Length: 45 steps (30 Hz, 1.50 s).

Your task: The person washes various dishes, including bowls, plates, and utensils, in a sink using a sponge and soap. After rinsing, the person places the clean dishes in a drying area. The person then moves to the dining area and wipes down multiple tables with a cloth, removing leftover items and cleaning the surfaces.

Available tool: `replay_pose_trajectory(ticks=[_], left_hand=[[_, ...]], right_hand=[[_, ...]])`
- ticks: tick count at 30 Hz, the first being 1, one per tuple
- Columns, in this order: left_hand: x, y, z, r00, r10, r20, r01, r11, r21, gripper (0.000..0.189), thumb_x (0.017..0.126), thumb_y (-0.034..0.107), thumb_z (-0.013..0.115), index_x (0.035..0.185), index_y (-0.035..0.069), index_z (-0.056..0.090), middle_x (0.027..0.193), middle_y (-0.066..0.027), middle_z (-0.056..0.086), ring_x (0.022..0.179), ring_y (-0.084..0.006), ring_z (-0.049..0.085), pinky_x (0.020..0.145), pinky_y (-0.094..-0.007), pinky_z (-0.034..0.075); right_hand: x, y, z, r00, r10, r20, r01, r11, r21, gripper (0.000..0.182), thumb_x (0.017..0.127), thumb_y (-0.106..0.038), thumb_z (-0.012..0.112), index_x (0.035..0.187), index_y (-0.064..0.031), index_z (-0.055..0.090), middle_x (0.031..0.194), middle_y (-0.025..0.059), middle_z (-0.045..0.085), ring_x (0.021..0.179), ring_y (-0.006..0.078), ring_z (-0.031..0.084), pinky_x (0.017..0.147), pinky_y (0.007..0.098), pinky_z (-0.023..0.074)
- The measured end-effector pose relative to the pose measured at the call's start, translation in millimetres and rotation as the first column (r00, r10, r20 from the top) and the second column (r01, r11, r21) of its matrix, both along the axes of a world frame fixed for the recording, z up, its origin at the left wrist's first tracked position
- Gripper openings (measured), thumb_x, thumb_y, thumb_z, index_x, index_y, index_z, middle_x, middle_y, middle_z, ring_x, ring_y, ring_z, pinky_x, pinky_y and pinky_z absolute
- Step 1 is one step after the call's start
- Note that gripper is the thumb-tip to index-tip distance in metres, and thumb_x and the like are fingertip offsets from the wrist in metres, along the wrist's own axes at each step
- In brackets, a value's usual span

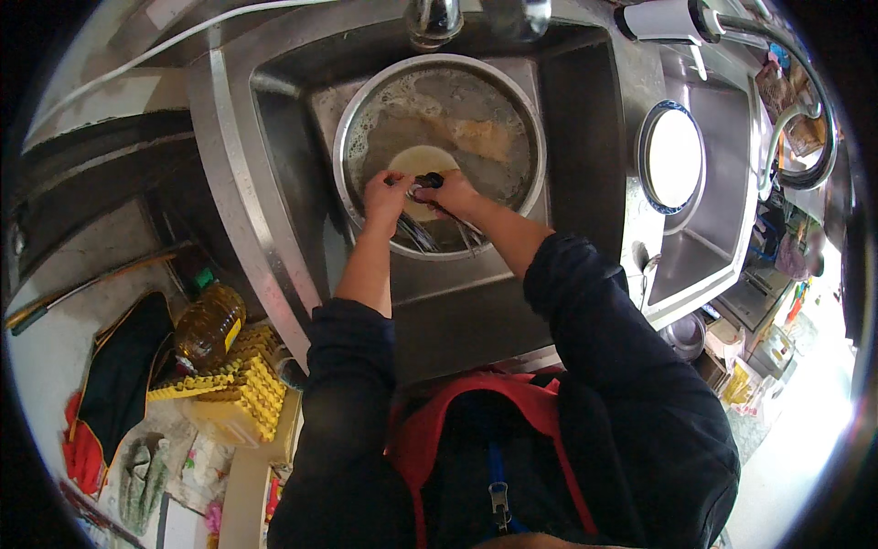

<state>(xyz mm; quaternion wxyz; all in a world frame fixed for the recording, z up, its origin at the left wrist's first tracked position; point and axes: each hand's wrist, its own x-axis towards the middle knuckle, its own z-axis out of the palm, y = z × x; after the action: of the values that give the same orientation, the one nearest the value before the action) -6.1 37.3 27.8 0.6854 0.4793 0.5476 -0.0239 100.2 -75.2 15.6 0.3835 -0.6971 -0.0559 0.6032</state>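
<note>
A wide metal basin (534,171) of murky, foamy water sits in the steel sink (473,309). Over its near side, my left hand (384,200) and my right hand (454,195) meet around a small dark object (429,180). What the object is, I cannot tell; fingers cover part of it. Thin dark sticks or handles (417,232) lie below the hands at the basin's near rim, some of them in the water. Behind my hands, a pale round thing (420,158), perhaps a plate, shows under the water.
A faucet (434,26) overhangs the basin's far rim. Blue-rimmed white dishes (675,158) stand by the second sink (713,264) on the right. A bottle of amber liquid (210,326) and yellow egg trays (255,384) stand at the lower left.
</note>
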Motion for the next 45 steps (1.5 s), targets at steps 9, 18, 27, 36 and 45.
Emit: replay_pose_trajectory(ticks=[9,18,27,36,45], left_hand=[[-8.0,-5.3,-15.9,0.988,0.148,-0.042,-0.149,0.989,-0.025,0.023,0.081,0.009,0.064,0.101,0.000,0.058,0.080,-0.0087,0.060,0.058,-0.0148,0.054,0.048,-0.0291,0.041],[-11.5,-6.0,-13.0,0.988,0.157,0.004,-0.155,0.976,-0.155,0.013,0.083,0.011,0.064,0.091,0.003,0.057,0.074,-0.0056,0.059,0.058,-0.0146,0.055,0.045,-0.0291,0.040],[-7.0,-10.4,-15.3,0.989,0.063,-0.134,-0.078,0.991,-0.110,0.016,0.080,0.011,0.068,0.091,0.004,0.060,0.080,-0.0050,0.060,0.068,-0.0146,0.056,0.052,-0.0307,0.042],[0.4,-12.9,-11.8,0.980,0.181,0.088,-0.167,0.975,-0.144,0.033,0.078,0.002,0.061,0.111,0.002,0.059,0.101,-0.0080,0.061,0.088,-0.0169,0.057,0.077,-0.0306,0.044],[4.3,-22.3,-28.8,0.921,0.387,0.047,-0.341,0.857,-0.386,0.052,0.076,-0.003,0.053,0.126,0.006,0.044,0.114,-0.0103,0.052,0.100,-0.0249,0.052,0.079,-0.0374,0.044]], right_hand=[[6.0,7.5,1.6,0.976,-0.105,0.189,0.116,0.992,-0.053,0.024,0.078,-0.010,0.070,0.097,0.0030,0.062,0.072,0.0096,0.063,0.056,0.0141,0.057,0.048,0.0299,0.0456],[14.4,9.0,-1.2,0.905,0.376,0.198,-0.363,0.926,-0.099,0.020,0.085,-0.014,0.064,0.092,0.0046,0.061,0.071,0.0107,0.063,0.058,0.0154,0.060,0.049,0.0315,0.0489],[3.2,-1.8,-19.4,0.996,0.082,0.045,-0.086,0.993,0.086,0.016,0.086,-0.009,0.058,0.090,0.0057,0.062,0.077,0.0130,0.063,0.070,0.0183,0.062,0.056,0.0331,0.0492],[3.3,1.2,1.0,0.746,0.551,0.375,-0.572,0.818,-0.064,0.028,0.084,-0.024,0.050,0.088,0.0014,0.062,0.077,0.0154,0.062,0.071,0.0235,0.061,0.066,0.0379,0.0481],[8.6,-6.0,15.8,0.877,0.435,-0.202,-0.443,0.897,0.007,0.023,0.080,-0.014,0.058,0.096,0.0016,0.053,0.073,0.0108,0.060,0.055,0.0153,0.056,0.047,0.0297,0.0432]])
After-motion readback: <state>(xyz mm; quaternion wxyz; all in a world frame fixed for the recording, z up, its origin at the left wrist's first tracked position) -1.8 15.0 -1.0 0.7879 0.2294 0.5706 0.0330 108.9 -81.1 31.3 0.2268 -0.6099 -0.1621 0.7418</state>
